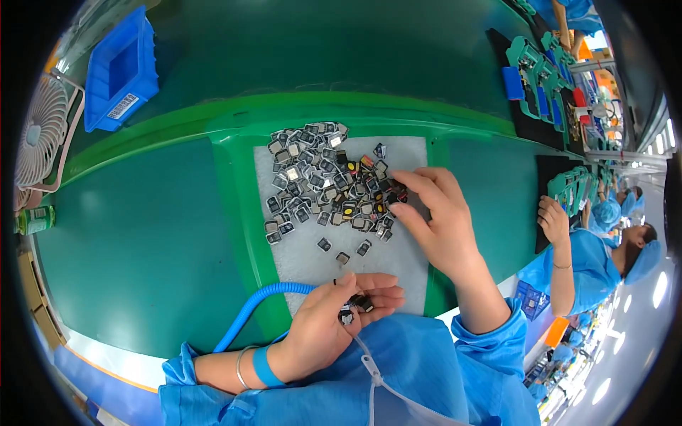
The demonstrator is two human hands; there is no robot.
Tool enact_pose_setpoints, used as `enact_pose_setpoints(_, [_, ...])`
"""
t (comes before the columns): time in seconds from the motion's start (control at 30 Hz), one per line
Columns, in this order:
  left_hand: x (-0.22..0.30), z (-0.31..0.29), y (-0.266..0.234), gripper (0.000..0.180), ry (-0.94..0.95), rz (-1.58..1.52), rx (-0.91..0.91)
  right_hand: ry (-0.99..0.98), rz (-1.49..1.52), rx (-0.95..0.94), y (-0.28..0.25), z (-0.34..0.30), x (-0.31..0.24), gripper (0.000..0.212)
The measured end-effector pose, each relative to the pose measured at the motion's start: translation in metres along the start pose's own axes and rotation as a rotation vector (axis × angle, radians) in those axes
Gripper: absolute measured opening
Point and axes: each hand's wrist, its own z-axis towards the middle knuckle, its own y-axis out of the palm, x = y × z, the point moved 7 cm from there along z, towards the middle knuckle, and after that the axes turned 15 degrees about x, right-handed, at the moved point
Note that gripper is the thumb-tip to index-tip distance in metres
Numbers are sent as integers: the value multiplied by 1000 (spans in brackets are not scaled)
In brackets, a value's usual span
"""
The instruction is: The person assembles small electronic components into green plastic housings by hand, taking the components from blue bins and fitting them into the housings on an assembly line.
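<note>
A heap of small square card-like parts (312, 174), grey, silver and black, lies on a pale grey mat (288, 259). Darker pieces with red or yellow marks gather on its right side. My left hand (334, 312) is cupped palm up by the mat's near edge, its fingers curled round several small black and silver parts (348, 316). At the heap's right edge, my right hand (440, 224) has its thumb and forefinger apart, on either side of dark parts. Its other fingers are partly hidden. A few loose pieces (342, 258) lie between the heap and my left hand.
A blue coiled cord (249, 312) runs beside my left wrist. A blue bin (122, 71) and a fan (42, 135) stand at the left. On the right are green fixtures (568, 188) and a co-worker's hand (553, 219). A green raised edge (320, 106) crosses the bench.
</note>
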Motion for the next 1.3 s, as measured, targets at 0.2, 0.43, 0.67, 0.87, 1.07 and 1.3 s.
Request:
enact_pose_setpoints(0.2, [0, 0, 0, 55, 2, -10, -28, -70, -13, 13, 8, 2, 4, 28])
enact_pose_setpoints(0.43, [0, 0, -1, 54, 24, 26, -31, -68, -7, -153, 10, 20, 1, 15])
enact_pose_setpoints(0.67, [-2, -2, 2, 54, 21, 28, -37, 178, 63, -264, 5, 27, 24, 15])
enact_pose_setpoints(0.87, [11, 0, 7, 50, 110, -28, 138, 620, 551, -354, -8, 6, 6, 17])
enact_pose_setpoints(1.07, [8, 2, 1, 51, 92, -197, -176, 250, 506, -481, -12, -17, -65, 26])
enact_pose_setpoints(1.3, [14, -5, 15, 59, 43, -134, -92, 199, 1, -58, -23, -7, 7, 18])
